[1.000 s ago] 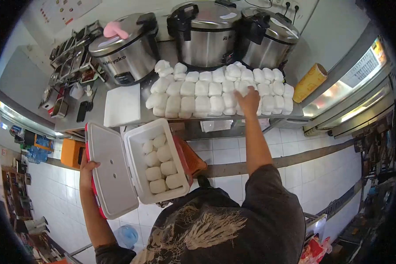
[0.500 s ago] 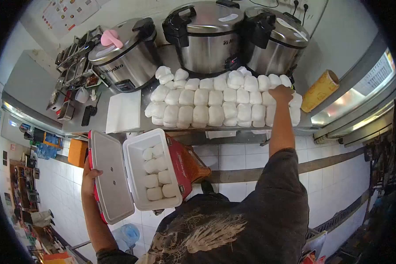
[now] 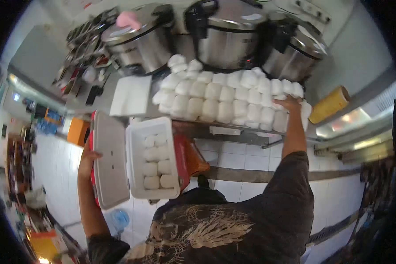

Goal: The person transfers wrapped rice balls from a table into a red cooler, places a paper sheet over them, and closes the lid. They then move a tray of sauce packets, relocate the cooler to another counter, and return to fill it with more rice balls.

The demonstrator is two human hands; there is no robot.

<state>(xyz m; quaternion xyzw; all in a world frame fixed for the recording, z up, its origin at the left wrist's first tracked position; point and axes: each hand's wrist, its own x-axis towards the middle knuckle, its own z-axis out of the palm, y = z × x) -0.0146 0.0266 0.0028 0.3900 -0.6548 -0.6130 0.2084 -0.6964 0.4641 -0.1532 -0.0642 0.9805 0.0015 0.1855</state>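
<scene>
Head view, looking straight down over the person's shoulders. The left hand is out at the side, fingers wrapped over the outer edge of the cooler lid, which hangs open to the left of the cooler. The cooler itself sits below the counter edge, white inside with red outer walls, and its floor is lined with white wrapped bundles in cooler, two columns running front to back, packed touching one another.

Up on the steel counter, the right hand is stretched far forward, arm straight, palm down on the right end of the wrapped bundles on counter. The fingers curl over one bundle at that end; whether it is truly gripped or only pressed, I cannot tell, the picture is blurred there. The bundles lie in tight rows, side by side, several stacked at the left end.

Behind the rows stand three steel rice cookers: left cooker with a pink thing on its lid, middle cooker, right cooker. A white cutting board lies flat just left of the bundles. A yellow roll lies tilted just right of the reaching hand. Small metal trays crowd the far left of the counter.
</scene>
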